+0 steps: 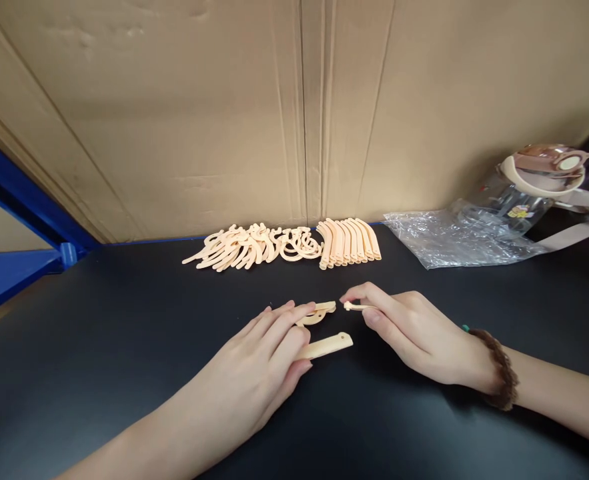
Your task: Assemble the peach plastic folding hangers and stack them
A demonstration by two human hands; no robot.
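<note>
- L hand (269,353): half-curled, thumb + index round straight pc (327,346), other fingertips over curved pc (316,316); prob. to steady both on black table (99,373).
- R hand (409,327): pinched nearly closed on slim knobbed pc (356,307), thumb vs. index; I'd guess tip's left free for a clear view.
- Row of bent pcs (349,241) lined up behind, loose pile (239,247) + rings (300,244) to its left, prob. sorted by shape for easy reach.
- Pose: forearms angle in from both sides, palms down-ish; R wrist off table, afaict. L wrist contact: can't tell.

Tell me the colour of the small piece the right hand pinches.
Pale cream: the small piece in the right hand, seen best in the head view.
</note>
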